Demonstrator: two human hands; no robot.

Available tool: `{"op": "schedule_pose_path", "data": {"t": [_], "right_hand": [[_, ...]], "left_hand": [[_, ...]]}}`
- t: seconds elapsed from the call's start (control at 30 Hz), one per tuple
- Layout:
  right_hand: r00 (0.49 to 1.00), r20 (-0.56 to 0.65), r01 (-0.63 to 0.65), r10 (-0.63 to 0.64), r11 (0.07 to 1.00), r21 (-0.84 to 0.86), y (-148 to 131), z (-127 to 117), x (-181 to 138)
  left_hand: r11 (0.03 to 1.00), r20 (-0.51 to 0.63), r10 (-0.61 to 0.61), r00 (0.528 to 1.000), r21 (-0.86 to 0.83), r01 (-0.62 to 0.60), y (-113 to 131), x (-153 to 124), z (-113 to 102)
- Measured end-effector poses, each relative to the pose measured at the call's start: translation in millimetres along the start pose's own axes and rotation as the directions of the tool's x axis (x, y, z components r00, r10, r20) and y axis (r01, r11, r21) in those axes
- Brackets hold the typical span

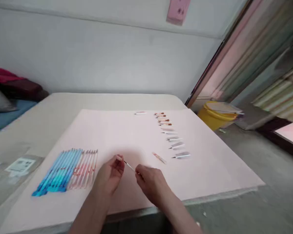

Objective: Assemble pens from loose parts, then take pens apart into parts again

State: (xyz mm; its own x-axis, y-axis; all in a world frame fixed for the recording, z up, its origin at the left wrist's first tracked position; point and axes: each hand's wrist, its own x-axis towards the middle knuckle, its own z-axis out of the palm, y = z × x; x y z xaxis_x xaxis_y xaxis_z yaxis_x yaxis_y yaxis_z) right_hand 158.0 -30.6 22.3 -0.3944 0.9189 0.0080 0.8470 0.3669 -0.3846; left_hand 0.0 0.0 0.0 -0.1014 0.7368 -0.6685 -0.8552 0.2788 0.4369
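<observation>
A thin white pen refill [130, 166] with a dark tip is stretched between my two hands above the pink sheet. My left hand [113, 169] pinches around its tip end, and whether a small pale piece is also in those fingers cannot be made out. The other end is gripped by my right hand [150, 178], fingers curled closed. Just beyond my right hand lies a small clear, orange-tinted pen part [159, 158]. To the left of my left hand are side-by-side rows of blue pen barrels [61, 170] and clear pen barrels with reddish marks [84, 170].
On the right, a column of dark-tipped refills [177, 139] lies paired with small pen parts. One more pair [140, 113] is at the back. Clear plastic packaging [20, 165] lies at left. A yellow bucket [213, 115] stands on the floor past the table's right edge.
</observation>
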Motion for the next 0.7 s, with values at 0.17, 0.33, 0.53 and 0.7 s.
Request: {"op": "schedule_pose_path", "data": {"t": [0.17, 0.33, 0.53, 0.7], "right_hand": [[1.000, -0.005, -0.004, 0.004, 1.000, -0.026, -1.0, -0.7, -0.5], [0.999, -0.011, -0.036, 0.036, 0.999, -0.028, 3.6, 3.7, 0.8], [0.994, -0.063, -0.077, 0.090, 0.979, 0.188, 5.3, 10.7, 2.9], [0.981, -0.118, -0.105, 0.154, 0.932, 0.346, 3.7, 13.0, 2.8]], "left_hand": [[0.998, 0.022, 0.028, 0.999, 0.063, -0.029, -1.5, -4.0, -2.4], [0.977, 0.081, 0.130, 0.988, 0.162, -0.141, -6.4, -12.5, 4.5], [0.944, 0.195, 0.103, 0.975, 0.290, -0.158, -26.3, -25.1, 9.6], [0.927, 0.312, 0.119, 0.943, 0.305, -0.218, -39.5, -31.6, 10.8]]}}
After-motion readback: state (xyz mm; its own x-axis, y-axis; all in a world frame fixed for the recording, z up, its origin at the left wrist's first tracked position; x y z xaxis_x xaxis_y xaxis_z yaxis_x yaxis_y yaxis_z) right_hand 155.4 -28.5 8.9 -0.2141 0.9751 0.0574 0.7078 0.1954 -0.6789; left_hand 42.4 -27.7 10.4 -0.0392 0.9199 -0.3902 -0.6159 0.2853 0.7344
